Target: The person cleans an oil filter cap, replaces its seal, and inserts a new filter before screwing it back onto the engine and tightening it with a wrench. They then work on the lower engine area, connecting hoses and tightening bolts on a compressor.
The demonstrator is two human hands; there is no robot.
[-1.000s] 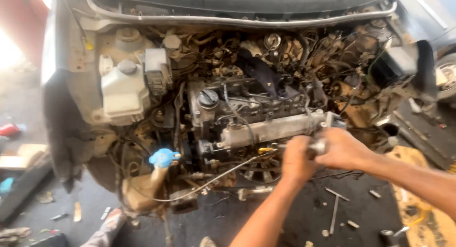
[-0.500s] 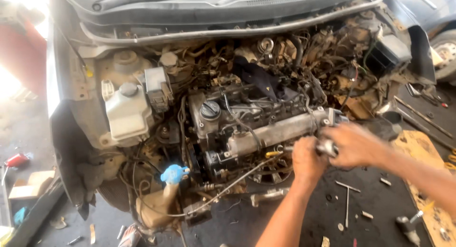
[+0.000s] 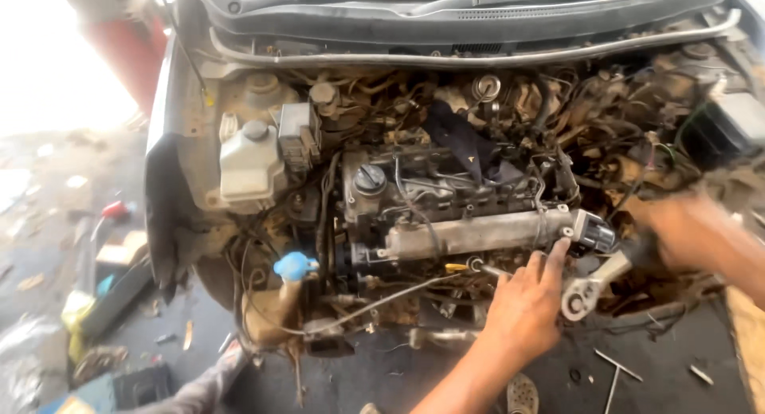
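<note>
A dirty car engine [image 3: 446, 215] sits exposed in an open bay with the front of the car stripped away. My left hand [image 3: 526, 302] rests against the front of the engine, its fingers spread and touching the grey metal pipe [image 3: 478, 235] that runs along it. My right hand [image 3: 685, 231], blurred, grips the black handle of a silver ratchet wrench [image 3: 590, 286] whose round head hangs just right of my left hand. The wrench head is below the pipe's black end fitting [image 3: 594, 235].
A white fluid reservoir [image 3: 251, 167] stands at the left of the bay, and a blue-capped bottle [image 3: 293, 266] is below it. Loose tools and metal bits [image 3: 617, 366] lie on the dark ground. Boxes and clutter [image 3: 103, 302] are at the left. A cable [image 3: 374, 306] droops across the front.
The view has shifted so the engine sits further right. My right hand has drawn back to the right with the wrench, away from my left hand, which has opened against the engine.
</note>
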